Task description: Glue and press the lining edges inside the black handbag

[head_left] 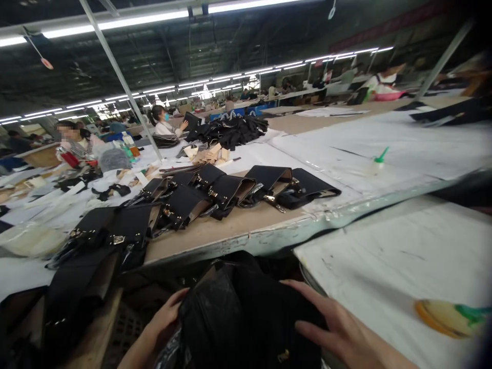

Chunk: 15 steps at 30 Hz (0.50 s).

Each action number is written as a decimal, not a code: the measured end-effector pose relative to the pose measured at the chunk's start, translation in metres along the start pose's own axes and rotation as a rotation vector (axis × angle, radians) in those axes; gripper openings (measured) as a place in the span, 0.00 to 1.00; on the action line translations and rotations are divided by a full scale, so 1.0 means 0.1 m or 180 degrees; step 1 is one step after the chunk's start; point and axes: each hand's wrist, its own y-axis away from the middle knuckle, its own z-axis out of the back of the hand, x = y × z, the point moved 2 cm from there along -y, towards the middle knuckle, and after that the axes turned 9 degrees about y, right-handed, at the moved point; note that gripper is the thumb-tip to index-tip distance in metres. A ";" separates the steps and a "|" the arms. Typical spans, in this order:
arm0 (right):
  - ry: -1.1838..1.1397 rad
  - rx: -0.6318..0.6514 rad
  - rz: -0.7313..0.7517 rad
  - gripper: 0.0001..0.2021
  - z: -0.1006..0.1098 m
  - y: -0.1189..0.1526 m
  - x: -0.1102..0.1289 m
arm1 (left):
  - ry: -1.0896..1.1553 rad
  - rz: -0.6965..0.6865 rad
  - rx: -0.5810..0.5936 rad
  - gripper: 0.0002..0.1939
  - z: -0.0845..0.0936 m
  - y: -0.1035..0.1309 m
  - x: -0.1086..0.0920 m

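A black bag (246, 312) with a small gold-coloured emblem and some clear plastic film lies between my hands at the bottom centre. My left hand (165, 320) holds its left side, the fingertips partly hidden behind it. On the right side, my right hand (326, 320) grips the bag with the thumb and fingers bent over its surface. Beyond it, several black bags with metal clasps (184, 205) lie in a row along the brown-topped table edge (215, 241).
A green-tipped bottle (378, 161) stands on the far table. At the right, a yellowish bottle (446, 318) lies on a white surface (403, 256). A plastic crate (125, 328) is below left. Co-workers sit beyond the black pieces (230, 130).
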 end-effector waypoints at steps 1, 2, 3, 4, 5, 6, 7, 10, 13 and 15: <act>-0.0012 -0.0014 0.0000 0.29 -0.02 0.00 0.00 | 0.0072 -0.0065 0.0038 0.32 -0.02 0.02 0.06; -0.0013 -0.0036 -0.0013 0.29 -0.03 0.00 0.01 | 0.0128 -0.0180 0.0077 0.36 -0.04 0.05 0.10; -0.0006 -0.0058 -0.0033 0.29 -0.04 0.00 0.00 | 0.0137 -0.0321 0.0092 0.40 -0.06 0.10 0.14; 0.0007 -0.0076 -0.0059 0.29 -0.05 0.01 0.00 | 0.0089 -0.0447 0.0066 0.43 -0.10 0.16 0.16; 0.0024 -0.0092 -0.0089 0.30 -0.05 0.02 -0.01 | -0.0020 -0.0529 0.0007 0.45 -0.14 0.21 0.17; 0.0044 -0.0113 -0.0123 0.30 -0.06 0.02 -0.03 | -0.0190 -0.0572 -0.0062 0.44 -0.18 0.26 0.16; 0.0061 -0.0132 -0.0155 0.30 -0.06 0.01 -0.06 | -0.0398 -0.0601 -0.0113 0.40 -0.22 0.30 0.14; 0.0042 -0.0159 -0.0180 0.31 -0.03 -0.04 -0.16 | -0.0927 -0.0801 -0.0013 0.20 -0.30 0.36 -0.06; 0.0014 -0.0013 -0.0191 0.32 0.09 -0.15 -0.29 | -0.1180 -0.1077 0.0207 0.11 -0.30 0.39 -0.32; 0.0169 0.0094 -0.0212 0.35 0.22 -0.23 -0.34 | -0.1300 -0.1206 0.0375 0.08 -0.28 0.42 -0.46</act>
